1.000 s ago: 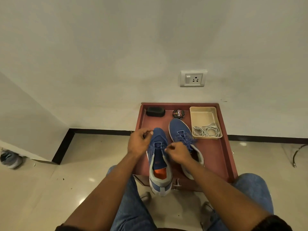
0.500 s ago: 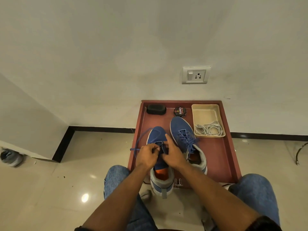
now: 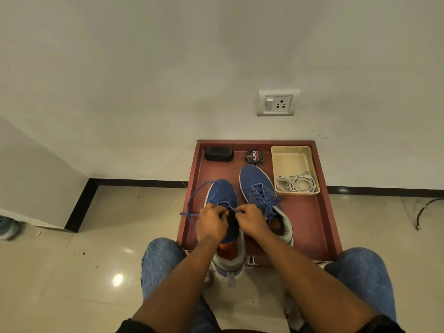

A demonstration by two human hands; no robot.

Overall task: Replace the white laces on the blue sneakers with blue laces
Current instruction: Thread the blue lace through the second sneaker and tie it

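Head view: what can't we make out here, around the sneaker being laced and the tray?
- Left sneaker: eyelet rows hidden under left hand and right hand; how far the blue lace is threaded is unknown.
- Both grips: fingertips curl underneath, out of sight.
- Polish tin: small print too tiny.
- Grey shoe: cut by left edge.
- White laces in beige tray: tangled, count unclear.

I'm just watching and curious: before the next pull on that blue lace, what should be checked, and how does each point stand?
1. Both hands on the blue lace: left hand and right hand pinch it, ok.
2. Left sneaker steady on the red tray: ok.
3. Right sneaker already laced blue: ok.
4. White laces out of the way in the beige bin: ok.
5. Lace through the correct eyelet: cannot tell, the fingers hide it.
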